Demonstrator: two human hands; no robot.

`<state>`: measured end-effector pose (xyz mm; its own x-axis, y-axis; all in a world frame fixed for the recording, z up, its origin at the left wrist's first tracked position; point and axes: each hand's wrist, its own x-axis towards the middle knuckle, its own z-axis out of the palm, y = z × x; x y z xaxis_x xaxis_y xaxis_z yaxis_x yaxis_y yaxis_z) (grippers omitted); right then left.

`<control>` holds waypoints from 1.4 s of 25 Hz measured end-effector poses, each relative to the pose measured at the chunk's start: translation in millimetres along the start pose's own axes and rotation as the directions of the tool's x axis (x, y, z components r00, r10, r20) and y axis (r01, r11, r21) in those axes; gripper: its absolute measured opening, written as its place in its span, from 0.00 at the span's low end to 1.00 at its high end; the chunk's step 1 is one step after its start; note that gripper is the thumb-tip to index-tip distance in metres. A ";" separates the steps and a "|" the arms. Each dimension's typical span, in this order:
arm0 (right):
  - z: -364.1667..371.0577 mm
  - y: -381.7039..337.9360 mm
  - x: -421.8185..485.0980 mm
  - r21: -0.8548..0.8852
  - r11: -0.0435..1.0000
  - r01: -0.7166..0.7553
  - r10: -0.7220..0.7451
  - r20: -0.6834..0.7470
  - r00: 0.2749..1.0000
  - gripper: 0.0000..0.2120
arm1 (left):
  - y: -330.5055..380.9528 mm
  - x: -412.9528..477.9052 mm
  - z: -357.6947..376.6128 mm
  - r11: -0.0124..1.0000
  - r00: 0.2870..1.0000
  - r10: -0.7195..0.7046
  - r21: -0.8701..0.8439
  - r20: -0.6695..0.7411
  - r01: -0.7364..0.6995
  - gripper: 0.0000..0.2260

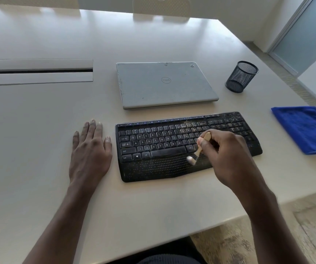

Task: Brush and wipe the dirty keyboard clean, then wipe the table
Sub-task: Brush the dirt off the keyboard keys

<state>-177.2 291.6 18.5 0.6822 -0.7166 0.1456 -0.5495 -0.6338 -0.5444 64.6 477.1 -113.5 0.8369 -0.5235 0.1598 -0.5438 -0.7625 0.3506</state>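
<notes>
The keyboard (153, 147) lies flat on the worktop (58, 115), its right half under the right grip (223, 149), which pinches a small wooden-handled brush (199, 149) between thumb and curled fingers. The bristles, blurred, sit on the dotted palm rest just below and left of that grip. Pale grit speckles the keys beyond the grip and the number pad to its right; the keys to its left look far cleaner. So this looks like the brushing step, roughly halfway, with wiping not yet begun

The next move likely calls for carrying the bristles up to the speckled rows beyond the grip and sweeping the grit off one edge, working rightward across the number pad

The left grip (90, 149) rests flat on the worktop with fingers spread, just beside the keyboard's left end, holding nothing. A folded blue cloth (303, 130) waits to the right of the brushing grip, near the keyboard's right end, so grit swept that way could land on it. A closed laptop (164, 84) lies beyond the keyboard, close enough to catch grit pushed forward. A mesh pen cup (241, 77) stands farther off, beyond and right
</notes>
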 end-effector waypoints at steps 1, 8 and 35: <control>-3.4 0.5 -2.2 -0.001 1.000 0.004 -0.004 -0.025 1.000 0.10 | -0.1 -0.2 0.3 1.000 1.000 -0.001 0.002 0.000 0.001 0.26; 8.2 -0.3 -9.6 0.252 0.966 -0.054 0.041 0.056 0.998 0.07 | -2.1 -0.7 0.5 1.000 1.000 0.012 0.001 -0.001 -0.012 0.25; 3.4 5.7 8.1 0.024 1.000 -0.011 0.018 -0.302 0.953 0.11 | -3.4 0.3 0.5 1.000 1.000 0.019 -0.002 -0.005 -0.019 0.25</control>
<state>-173.2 283.2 13.8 0.4947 -0.7821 0.3788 -0.5449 -0.6188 -0.5659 66.7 479.4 -115.1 0.8267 -0.5359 0.1713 -0.5596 -0.7516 0.3492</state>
